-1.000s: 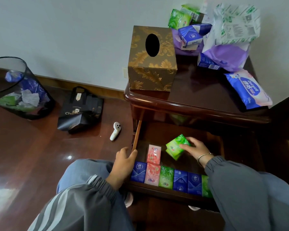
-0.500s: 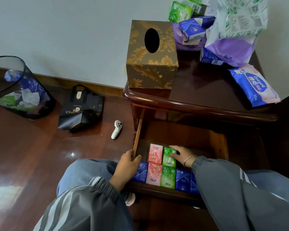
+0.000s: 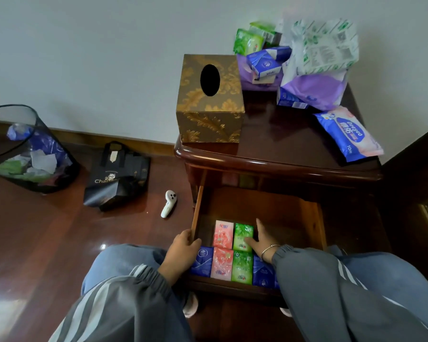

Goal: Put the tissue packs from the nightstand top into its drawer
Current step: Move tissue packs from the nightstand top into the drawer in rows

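The nightstand's drawer (image 3: 314, 223) is pulled open. My left hand (image 3: 181, 253) grips its left front corner, fingers curled over the wall. A front row of blue (image 3: 203, 264), pink (image 3: 221, 265), green (image 3: 242, 267) and blue (image 3: 262, 272) tissue packs lies inside. Behind it sit a pink pack (image 3: 223, 233) and a green pack (image 3: 242, 233). My right hand (image 3: 262, 240) rests against that green pack with straight fingers, thumb on its face. On the nightstand top (image 3: 282, 134) remain a green pack (image 3: 248, 41), blue packs (image 3: 265, 61) and a wipes pack (image 3: 349, 132).
A gold tissue box (image 3: 209, 99) stands on the top's left front corner. A purple and white plastic bag (image 3: 314, 88) sits at the back. On the floor to the left are a mesh wastebasket (image 3: 22, 149), a black bag (image 3: 116, 176) and a small white device (image 3: 168, 203).
My right hand carried the green pack down into the drawer and set it flat beside the rear pink pack. My left hand stayed on the drawer's corner.
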